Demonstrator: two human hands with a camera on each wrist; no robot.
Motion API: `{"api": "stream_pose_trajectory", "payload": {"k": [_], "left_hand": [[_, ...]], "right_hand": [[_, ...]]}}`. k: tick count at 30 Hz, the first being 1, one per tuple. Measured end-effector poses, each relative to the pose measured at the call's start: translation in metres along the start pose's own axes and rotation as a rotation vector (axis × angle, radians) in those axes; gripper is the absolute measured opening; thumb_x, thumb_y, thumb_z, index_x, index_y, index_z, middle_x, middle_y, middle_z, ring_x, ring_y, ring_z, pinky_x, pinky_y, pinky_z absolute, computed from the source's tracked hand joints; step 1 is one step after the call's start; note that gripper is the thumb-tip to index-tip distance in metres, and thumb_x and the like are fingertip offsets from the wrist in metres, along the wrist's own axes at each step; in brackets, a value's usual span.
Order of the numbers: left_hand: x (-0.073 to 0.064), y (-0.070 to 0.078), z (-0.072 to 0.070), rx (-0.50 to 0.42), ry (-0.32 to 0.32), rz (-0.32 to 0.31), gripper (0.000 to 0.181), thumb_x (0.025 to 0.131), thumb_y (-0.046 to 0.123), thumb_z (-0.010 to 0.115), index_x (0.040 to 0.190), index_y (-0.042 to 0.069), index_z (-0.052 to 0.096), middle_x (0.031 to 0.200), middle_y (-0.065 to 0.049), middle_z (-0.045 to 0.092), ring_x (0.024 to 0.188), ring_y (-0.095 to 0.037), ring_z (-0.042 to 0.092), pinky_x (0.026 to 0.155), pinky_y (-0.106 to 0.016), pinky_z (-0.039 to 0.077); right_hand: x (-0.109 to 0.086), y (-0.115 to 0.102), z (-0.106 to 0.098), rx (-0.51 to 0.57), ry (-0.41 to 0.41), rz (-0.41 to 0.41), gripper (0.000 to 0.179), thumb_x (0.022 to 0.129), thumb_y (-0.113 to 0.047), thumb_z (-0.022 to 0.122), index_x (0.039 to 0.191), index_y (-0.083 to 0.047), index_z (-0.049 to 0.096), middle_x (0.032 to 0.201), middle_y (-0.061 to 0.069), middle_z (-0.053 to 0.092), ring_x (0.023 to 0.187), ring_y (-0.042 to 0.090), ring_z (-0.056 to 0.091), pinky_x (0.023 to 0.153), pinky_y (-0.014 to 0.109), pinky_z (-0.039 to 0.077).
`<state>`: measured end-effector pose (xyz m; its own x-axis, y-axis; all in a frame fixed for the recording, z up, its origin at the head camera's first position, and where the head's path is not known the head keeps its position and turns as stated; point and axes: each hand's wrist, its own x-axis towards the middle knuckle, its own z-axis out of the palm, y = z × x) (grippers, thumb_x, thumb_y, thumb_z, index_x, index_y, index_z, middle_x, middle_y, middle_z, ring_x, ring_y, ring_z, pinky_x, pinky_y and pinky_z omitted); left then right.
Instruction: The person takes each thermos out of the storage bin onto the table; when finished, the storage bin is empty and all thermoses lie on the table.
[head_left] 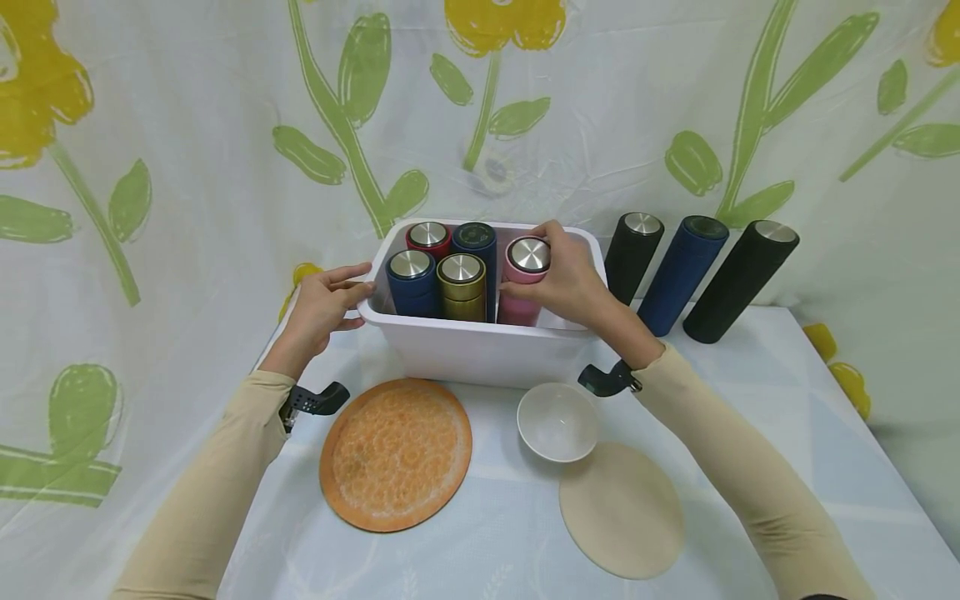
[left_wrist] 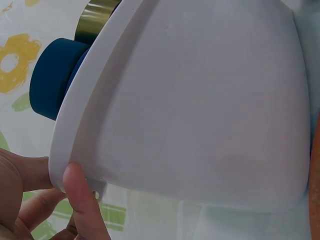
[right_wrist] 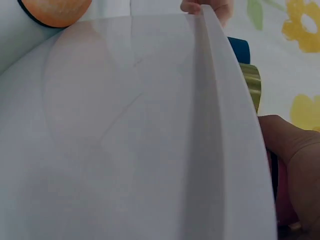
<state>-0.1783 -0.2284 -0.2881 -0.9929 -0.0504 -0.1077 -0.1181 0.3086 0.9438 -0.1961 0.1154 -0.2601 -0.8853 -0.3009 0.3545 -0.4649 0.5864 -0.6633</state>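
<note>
A white plastic bin [head_left: 480,354] holds several upright bottles with round caps. My right hand [head_left: 567,275] grips a pink bottle [head_left: 519,310] near its silver cap, inside the bin's right part. At the left end my left hand [head_left: 315,312] pinches the bin's rim; the left wrist view shows thumb and fingers on either side of the rim [left_wrist: 62,145]. Left of the pink bottle stand a red bottle [head_left: 428,237], a dark blue one [head_left: 480,242], a blue one [head_left: 412,292] and a gold one [head_left: 462,292]. The bin's wall hides their lower parts.
Right of the bin stand a black bottle [head_left: 632,258], a blue bottle [head_left: 681,279] and another black bottle [head_left: 738,283]. In front lie an orange round mat [head_left: 397,458], a white bowl [head_left: 558,425] and a beige round mat [head_left: 624,517]. A flowered cloth [head_left: 600,108] hangs behind.
</note>
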Motion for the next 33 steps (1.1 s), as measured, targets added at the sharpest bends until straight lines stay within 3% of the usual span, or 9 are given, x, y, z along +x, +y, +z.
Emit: {"api": "stream_pose_trajectory", "payload": {"k": [5,13,23,33], "left_hand": [[0.0,0.0,0.001,0.002,-0.004,0.0,0.049,0.101,0.02,0.062,0.148,0.014,0.051,0.132,-0.02,0.058,0.095,-0.021,0.062,0.07,-0.026,0.058],[-0.001,0.002,0.001,-0.001,-0.01,-0.002,0.049,0.101,0.02,0.063,0.148,0.015,0.051,0.133,-0.019,0.058,0.095,-0.019,0.061,0.07,-0.026,0.058],[-0.001,0.002,0.0,-0.001,-0.012,-0.006,0.05,0.1,0.022,0.064,0.148,0.015,0.051,0.134,-0.02,0.058,0.096,-0.02,0.061,0.069,-0.025,0.058],[-0.001,0.001,-0.001,-0.004,-0.016,-0.005,0.051,0.1,0.023,0.064,0.148,0.015,0.051,0.133,-0.019,0.058,0.093,-0.018,0.06,0.069,-0.025,0.058]], "right_hand": [[-0.004,-0.001,-0.005,0.012,0.051,-0.042,0.071,0.07,-0.024,0.093,0.122,-0.004,0.049,0.116,0.014,0.063,0.105,0.025,0.064,0.091,0.039,0.054],[-0.008,-0.002,-0.015,0.037,0.118,-0.045,0.067,0.069,-0.024,0.094,0.123,-0.008,0.057,0.114,0.008,0.066,0.103,0.022,0.063,0.09,0.04,0.052],[-0.013,-0.01,-0.028,0.042,0.156,-0.041,0.066,0.071,-0.022,0.092,0.125,-0.008,0.058,0.116,0.009,0.067,0.103,0.024,0.064,0.09,0.042,0.053],[-0.018,-0.028,-0.049,0.059,0.194,-0.13,0.067,0.072,-0.017,0.092,0.127,-0.005,0.057,0.119,0.005,0.064,0.105,0.017,0.062,0.09,0.036,0.054]]}}
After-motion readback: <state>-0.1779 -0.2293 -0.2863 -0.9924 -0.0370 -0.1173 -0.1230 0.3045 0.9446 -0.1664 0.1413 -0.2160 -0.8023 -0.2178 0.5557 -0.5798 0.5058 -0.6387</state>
